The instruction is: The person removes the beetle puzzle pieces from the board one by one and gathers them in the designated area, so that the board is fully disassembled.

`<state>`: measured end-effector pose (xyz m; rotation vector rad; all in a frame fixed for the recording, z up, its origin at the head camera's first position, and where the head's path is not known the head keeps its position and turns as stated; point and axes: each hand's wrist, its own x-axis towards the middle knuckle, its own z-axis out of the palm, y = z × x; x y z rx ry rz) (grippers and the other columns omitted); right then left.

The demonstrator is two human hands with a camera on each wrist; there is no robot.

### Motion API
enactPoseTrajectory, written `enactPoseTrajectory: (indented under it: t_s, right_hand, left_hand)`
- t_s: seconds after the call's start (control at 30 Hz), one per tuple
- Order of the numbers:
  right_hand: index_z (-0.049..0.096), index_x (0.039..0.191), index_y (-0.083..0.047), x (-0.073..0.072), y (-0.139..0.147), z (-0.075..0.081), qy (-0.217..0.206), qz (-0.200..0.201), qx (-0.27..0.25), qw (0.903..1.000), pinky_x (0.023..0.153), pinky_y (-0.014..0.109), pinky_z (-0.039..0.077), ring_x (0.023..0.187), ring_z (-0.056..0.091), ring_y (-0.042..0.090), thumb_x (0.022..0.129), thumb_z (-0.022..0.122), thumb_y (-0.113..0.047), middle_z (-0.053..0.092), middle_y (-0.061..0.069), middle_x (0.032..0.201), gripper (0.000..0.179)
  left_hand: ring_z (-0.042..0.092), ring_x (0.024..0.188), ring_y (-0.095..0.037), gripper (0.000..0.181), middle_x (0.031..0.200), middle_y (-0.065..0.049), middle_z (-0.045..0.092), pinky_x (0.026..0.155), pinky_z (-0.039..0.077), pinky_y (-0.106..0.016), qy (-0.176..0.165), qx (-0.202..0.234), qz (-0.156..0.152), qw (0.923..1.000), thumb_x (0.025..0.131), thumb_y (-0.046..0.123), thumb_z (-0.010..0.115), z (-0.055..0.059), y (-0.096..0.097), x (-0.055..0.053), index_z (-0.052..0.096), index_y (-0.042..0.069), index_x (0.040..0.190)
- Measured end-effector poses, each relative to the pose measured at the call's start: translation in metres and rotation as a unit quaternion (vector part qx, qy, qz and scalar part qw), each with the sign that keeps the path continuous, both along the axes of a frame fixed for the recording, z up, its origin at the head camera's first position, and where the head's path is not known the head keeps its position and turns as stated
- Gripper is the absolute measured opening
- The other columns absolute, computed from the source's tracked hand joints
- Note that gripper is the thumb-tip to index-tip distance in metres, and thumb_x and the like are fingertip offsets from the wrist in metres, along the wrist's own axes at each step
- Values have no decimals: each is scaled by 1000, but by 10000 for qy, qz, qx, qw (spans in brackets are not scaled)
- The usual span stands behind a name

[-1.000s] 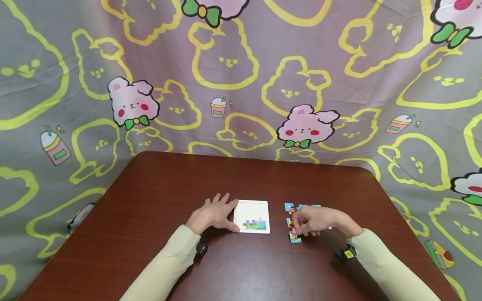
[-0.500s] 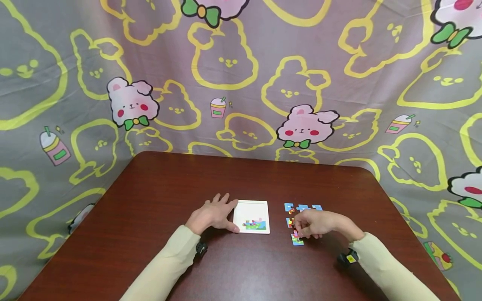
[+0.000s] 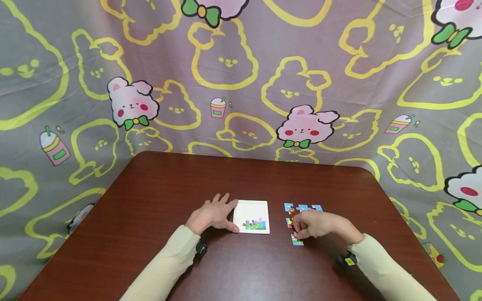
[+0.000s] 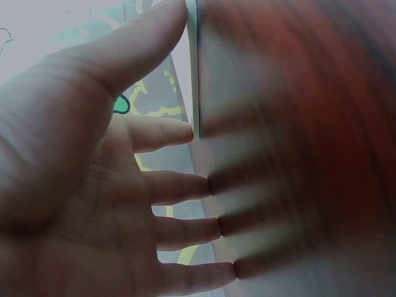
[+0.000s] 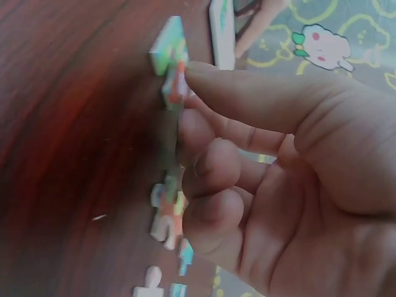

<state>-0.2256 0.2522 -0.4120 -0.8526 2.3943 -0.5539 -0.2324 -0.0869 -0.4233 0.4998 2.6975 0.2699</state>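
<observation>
My left hand (image 3: 214, 215) lies at the left edge of a white square puzzle tray (image 3: 248, 209). Its thumb and index fingertip touch the tray's rim (image 4: 193, 80), and the other fingers spread straight onto the tabletop. Joined picture pieces (image 3: 255, 224) fill the tray's lower right part. To the right of the tray, my right hand (image 3: 314, 223) has its fingers curled and pinches a green puzzle piece (image 3: 297, 242) near the table surface. In the right wrist view the thumb tip meets this puzzle piece (image 5: 170, 49); its far side is partly hidden.
More loose puzzle pieces, among them a blue one (image 3: 302, 207) and a yellow-red one (image 3: 289, 223), lie around the right hand, some partly covered by it. A brown table (image 3: 180, 184) carries everything, with a patterned curtain (image 3: 241, 104) behind it.
The right hand and the green puzzle piece have shifted slightly right and nearer to me, and the fingers now cover more of the piece. The left hand and tray have stayed put.
</observation>
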Motion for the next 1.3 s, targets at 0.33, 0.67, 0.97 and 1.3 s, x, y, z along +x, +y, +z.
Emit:
enactPoseTrajectory:
  t_s: [0.33,0.67,0.97,1.3]
  right_hand:
    - [62,91,-19,-6,-14,-2,294,-126,-738,9968,52,24,48,55,57,10,95,65,-26,63,-1,77,9]
    - [63,101,-17,-12,-42,-4,421,-167,-1111,9928,55,25,51,55,59,12,95,66,-27,69,6,79,12]
    - [63,106,-11,-17,-67,-10,508,126,-1275,9905,55,24,51,56,62,14,96,64,-24,72,3,83,16]
    - [64,108,-12,-19,-87,-12,344,152,-1204,9920,54,25,50,55,63,18,96,63,-27,71,2,79,18]
  left_hand:
    - [14,150,-43,96,164,-16,18,116,22,-62,27,-9,8,10000,79,60,72,-1,-1,1,28,22,156]
    - [13,151,-43,96,164,-15,17,116,21,-62,8,15,14,10000,80,60,72,0,-1,1,27,22,156]
    - [13,151,-42,96,164,-15,17,116,21,-62,-22,104,44,9999,79,60,73,1,0,2,28,22,156]
    - [13,151,-42,96,164,-15,17,117,21,-61,-74,39,58,9999,79,61,72,2,0,1,28,23,156]
